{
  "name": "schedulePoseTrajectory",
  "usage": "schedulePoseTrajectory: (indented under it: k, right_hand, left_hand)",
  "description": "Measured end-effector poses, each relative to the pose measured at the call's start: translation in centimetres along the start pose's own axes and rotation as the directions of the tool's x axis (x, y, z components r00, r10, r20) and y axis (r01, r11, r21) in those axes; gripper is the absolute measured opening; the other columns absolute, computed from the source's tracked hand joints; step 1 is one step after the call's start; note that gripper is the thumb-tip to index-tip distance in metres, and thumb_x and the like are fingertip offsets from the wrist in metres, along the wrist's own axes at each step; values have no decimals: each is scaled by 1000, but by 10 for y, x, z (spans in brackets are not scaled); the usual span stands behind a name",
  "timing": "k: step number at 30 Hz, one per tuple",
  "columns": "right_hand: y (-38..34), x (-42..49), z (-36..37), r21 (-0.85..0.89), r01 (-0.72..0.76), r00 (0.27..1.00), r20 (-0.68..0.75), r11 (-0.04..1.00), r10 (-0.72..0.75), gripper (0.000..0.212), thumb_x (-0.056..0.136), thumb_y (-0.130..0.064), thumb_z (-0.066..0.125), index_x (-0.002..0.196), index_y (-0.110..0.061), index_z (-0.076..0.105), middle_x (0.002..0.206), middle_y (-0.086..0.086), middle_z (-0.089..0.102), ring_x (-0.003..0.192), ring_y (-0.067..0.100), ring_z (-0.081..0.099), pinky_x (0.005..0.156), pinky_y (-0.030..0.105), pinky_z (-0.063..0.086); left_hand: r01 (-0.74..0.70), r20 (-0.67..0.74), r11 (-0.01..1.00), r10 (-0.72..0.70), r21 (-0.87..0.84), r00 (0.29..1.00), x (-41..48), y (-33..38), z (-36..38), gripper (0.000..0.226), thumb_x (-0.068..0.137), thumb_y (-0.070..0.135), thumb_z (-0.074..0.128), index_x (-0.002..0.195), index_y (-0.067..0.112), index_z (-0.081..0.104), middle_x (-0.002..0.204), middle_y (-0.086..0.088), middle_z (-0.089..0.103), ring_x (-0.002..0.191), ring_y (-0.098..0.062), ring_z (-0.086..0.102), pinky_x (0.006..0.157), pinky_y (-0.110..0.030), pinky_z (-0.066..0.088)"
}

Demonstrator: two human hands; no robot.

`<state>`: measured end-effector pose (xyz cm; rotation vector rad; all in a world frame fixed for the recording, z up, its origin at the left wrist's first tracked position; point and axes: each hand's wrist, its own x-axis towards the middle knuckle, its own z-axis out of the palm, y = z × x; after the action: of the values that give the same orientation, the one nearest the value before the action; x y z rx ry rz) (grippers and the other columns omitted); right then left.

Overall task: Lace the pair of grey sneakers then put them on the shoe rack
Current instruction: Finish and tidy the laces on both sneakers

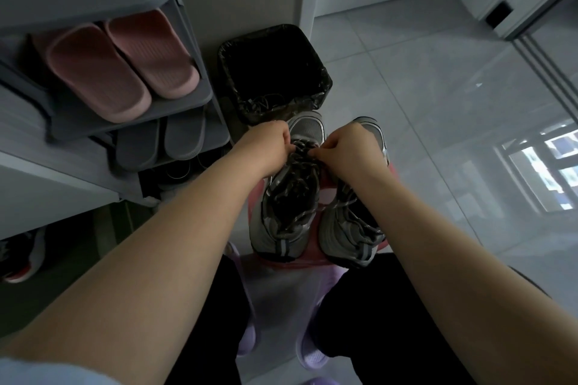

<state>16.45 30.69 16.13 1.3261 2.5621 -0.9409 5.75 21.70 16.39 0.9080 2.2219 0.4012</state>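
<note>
Two grey sneakers stand side by side on a pink stool (325,194) in front of my knees, toes pointing away. Over the left sneaker (286,216), my left hand (269,147) and my right hand (347,147) both have curled fingers pinching the dark lace (301,150) near the toe end of its eyelets. The right sneaker (350,228) sits untouched, its grey lace loosely threaded. The grey shoe rack (194,94) stands to the left, its shelves open toward me.
Pink slippers (125,69) fill one rack shelf and grey slippers (162,144) the shelf below. A bin with a black liner (275,72) stands just beyond the sneakers. A dark sneaker (18,259) lies at far left. Glossy tiled floor spreads to the right.
</note>
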Motion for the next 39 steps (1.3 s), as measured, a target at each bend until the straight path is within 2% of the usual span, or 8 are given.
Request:
schedulePoseTrajectory:
  k: [8, 14, 18, 22, 26, 30, 34, 39]
  right_hand:
    - [-2, -3, 5, -144, 49, 999, -12, 988, -51, 23, 84, -16, 56, 65, -3, 58, 56, 7, 52, 60, 24, 51, 42, 21, 29]
    - [10, -3, -6, -12, 113, 991, 68, 994, -112, 15, 83, -18, 63, 80, -5, 71, 76, 6, 65, 73, 20, 60, 52, 18, 40]
    - [15, 4, -4, 231, 78, 997, -5, 970, -79, 11, 86, -16, 61, 80, -11, 69, 78, 7, 70, 75, 21, 67, 74, 35, 56]
    - [9, 9, 1, 17, 111, 994, -10, 994, -110, 14, 86, -23, 62, 87, -12, 71, 81, 1, 64, 76, 15, 57, 66, 24, 42]
    - [4, 11, 0, -45, 106, 994, -21, 993, -107, 12, 83, -23, 66, 80, -13, 70, 75, -1, 59, 74, 16, 56, 51, 20, 34]
    - [2, 9, 3, -145, 145, 989, -8, 979, -148, 14, 86, -17, 57, 87, -8, 68, 86, 5, 66, 84, 23, 60, 64, 24, 38]
    - [10, 12, 0, -109, 148, 988, 52, 983, -143, 18, 87, -18, 58, 89, -5, 70, 90, 10, 70, 85, 23, 62, 67, 25, 43]
    - [9, 16, 2, 39, 174, 983, -61, 984, -171, 15, 88, -25, 59, 95, -16, 70, 91, 1, 68, 81, 16, 60, 68, 23, 40]
  left_hand:
    - [-30, -24, 999, 30, -36, 999, 1, -13, 4, 18, 94, 21, 46, 77, 17, 43, 76, 0, 48, 65, -15, 44, 54, -27, 32]
    - [58, 31, 996, -56, -72, 998, 1, -15, 2, 18, 95, 18, 43, 77, 17, 44, 93, -10, 55, 90, -28, 58, 74, -35, 44]
    - [-24, -22, 989, 21, -146, 1000, 4, -14, 3, 12, 96, 21, 43, 94, 15, 53, 89, -2, 57, 85, -24, 57, 78, -39, 50]
    - [-77, -135, 992, 63, -100, 989, 7, -7, 8, 14, 95, 21, 48, 93, 14, 60, 89, 0, 60, 87, -20, 56, 71, -29, 39]
    - [-23, -44, 999, 21, -45, 999, 9, 5, 4, 14, 91, 22, 57, 99, 11, 61, 99, -7, 62, 98, -24, 58, 74, -28, 39]
    - [36, -20, 998, -37, -56, 999, 12, 4, 4, 9, 94, 17, 51, 85, 15, 52, 92, -6, 55, 93, -25, 54, 70, -29, 34]
    - [85, -8, 982, -87, -167, 996, 12, -7, 8, 9, 94, 16, 49, 86, 15, 50, 93, -7, 55, 88, -24, 55, 73, -31, 42]
    - [40, -47, 967, -54, -251, 997, 15, -11, 7, 4, 91, 17, 56, 88, 15, 56, 94, -10, 62, 91, -29, 63, 85, -44, 53]
